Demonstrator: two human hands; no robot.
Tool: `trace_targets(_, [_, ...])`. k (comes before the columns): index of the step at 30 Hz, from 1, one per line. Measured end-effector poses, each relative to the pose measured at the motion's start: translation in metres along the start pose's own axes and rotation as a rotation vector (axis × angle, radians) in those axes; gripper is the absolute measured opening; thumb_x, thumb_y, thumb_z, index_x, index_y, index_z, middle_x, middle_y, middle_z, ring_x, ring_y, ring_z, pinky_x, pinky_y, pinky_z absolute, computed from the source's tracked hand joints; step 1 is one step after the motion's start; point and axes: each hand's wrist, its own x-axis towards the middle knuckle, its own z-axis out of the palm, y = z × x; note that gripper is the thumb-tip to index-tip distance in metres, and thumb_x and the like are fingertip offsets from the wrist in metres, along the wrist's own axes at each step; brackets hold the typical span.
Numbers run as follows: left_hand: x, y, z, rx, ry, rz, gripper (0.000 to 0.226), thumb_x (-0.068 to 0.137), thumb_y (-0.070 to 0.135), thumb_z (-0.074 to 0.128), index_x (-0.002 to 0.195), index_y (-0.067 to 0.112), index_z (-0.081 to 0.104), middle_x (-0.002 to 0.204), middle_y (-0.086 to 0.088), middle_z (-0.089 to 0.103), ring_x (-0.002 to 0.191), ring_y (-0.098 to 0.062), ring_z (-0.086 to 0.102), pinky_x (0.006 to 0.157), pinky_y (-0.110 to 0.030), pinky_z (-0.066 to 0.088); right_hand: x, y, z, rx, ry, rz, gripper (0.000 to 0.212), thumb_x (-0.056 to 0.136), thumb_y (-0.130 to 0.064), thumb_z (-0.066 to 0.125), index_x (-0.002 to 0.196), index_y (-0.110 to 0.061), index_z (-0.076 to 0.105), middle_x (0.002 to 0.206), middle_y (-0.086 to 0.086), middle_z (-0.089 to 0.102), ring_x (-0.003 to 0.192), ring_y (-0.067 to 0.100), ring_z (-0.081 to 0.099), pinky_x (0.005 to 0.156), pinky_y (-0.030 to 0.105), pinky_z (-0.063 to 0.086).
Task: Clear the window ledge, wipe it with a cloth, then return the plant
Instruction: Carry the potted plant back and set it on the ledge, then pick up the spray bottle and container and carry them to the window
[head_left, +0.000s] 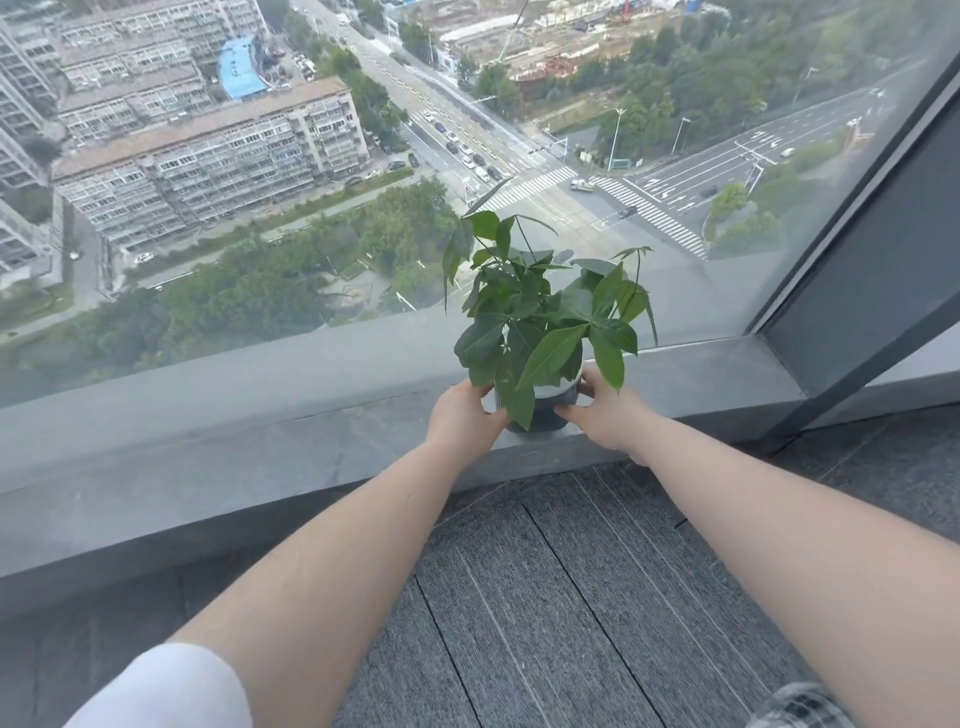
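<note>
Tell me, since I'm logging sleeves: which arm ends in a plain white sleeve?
The left arm: its white sleeve is plain; the right arm's sleeve is plaid.

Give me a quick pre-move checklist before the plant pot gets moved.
1. Left hand grips the pot: ok.
2. Right hand grips the opposite side: ok.
3. Pot upright: ok.
4. Pot base resting on the ledge or lifted: cannot tell, it sits at the front edge.
5. Leaves free of the window glass: cannot tell.
6. Cloth in view: not ok, none visible.
</note>
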Motion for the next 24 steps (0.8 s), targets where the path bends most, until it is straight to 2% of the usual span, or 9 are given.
trace_targets(4, [0.002, -0.006, 0.003, 0.048, -0.064, -0.038, 0.047, 0.089, 0.041, 0.058, 0.132, 0.023, 0.052, 0.136, 0.003, 0.058, 0.125, -0.021, 0.053, 0.098, -0.037, 0.046, 0.001, 0.001, 0.001, -0.068, -0.041, 0.073, 0.041, 0.094, -0.025, 0.059, 0.131, -0.01, 0.051, 0.131, 0.012, 0.055, 0.123, 0.032, 0.051, 0.102, 0.04, 0.043])
trace_targets(9, [-0.009, -0.008, -0.01, 0.216, -0.252, -0.114, 0.062, 0.094, 0.042, 0.053, 0.147, 0.015, 0.035, 0.144, -0.006, 0.05, 0.133, -0.023, 0.046, 0.108, -0.039, 0.04, -0.011, -0.002, -0.001, -0.136, -0.057, 0.178, 0.06, 0.095, -0.029, 0.056, 0.145, -0.003, 0.035, 0.144, 0.014, 0.046, 0.128, 0.033, 0.047, 0.104, 0.037, 0.039])
trace_targets(11, [-0.022, -0.003, -0.024, 0.259, -0.318, -0.135, 0.06, 0.095, 0.038, 0.052, 0.146, 0.01, 0.037, 0.147, -0.007, 0.046, 0.135, -0.024, 0.044, 0.112, -0.037, 0.036, -0.025, -0.003, -0.002, -0.176, -0.089, 0.212, 0.06, 0.095, -0.029, 0.055, 0.146, -0.004, 0.035, 0.146, 0.014, 0.044, 0.129, 0.033, 0.047, 0.106, 0.037, 0.041])
trace_targets(14, [-0.05, 0.009, -0.051, 0.291, -0.398, -0.156, 0.053, 0.096, 0.038, 0.051, 0.14, 0.008, 0.046, 0.143, -0.008, 0.05, 0.131, -0.026, 0.048, 0.109, -0.035, 0.038, -0.057, -0.013, -0.009, -0.252, -0.156, 0.245, 0.052, 0.094, -0.03, 0.056, 0.14, -0.007, 0.046, 0.138, 0.014, 0.052, 0.119, 0.03, 0.055, 0.101, 0.038, 0.045])
trace_targets(17, [-0.078, 0.028, -0.085, 0.317, -0.457, -0.165, 0.045, 0.095, 0.033, 0.054, 0.133, 0.009, 0.054, 0.133, -0.009, 0.058, 0.121, -0.027, 0.055, 0.101, -0.034, 0.044, -0.09, -0.038, -0.025, -0.343, -0.186, 0.233, 0.043, 0.093, -0.033, 0.058, 0.128, -0.009, 0.058, 0.131, 0.009, 0.059, 0.115, 0.026, 0.057, 0.097, 0.032, 0.046])
trace_targets(24, [-0.138, 0.102, -0.19, 0.3, -0.543, -0.142, 0.038, 0.094, 0.032, 0.055, 0.127, 0.013, 0.06, 0.129, -0.005, 0.062, 0.119, -0.023, 0.057, 0.101, -0.03, 0.044, -0.171, -0.147, -0.093, -0.442, -0.307, 0.216, 0.037, 0.095, -0.032, 0.055, 0.121, -0.006, 0.062, 0.12, 0.01, 0.065, 0.107, 0.027, 0.063, 0.094, 0.037, 0.051])
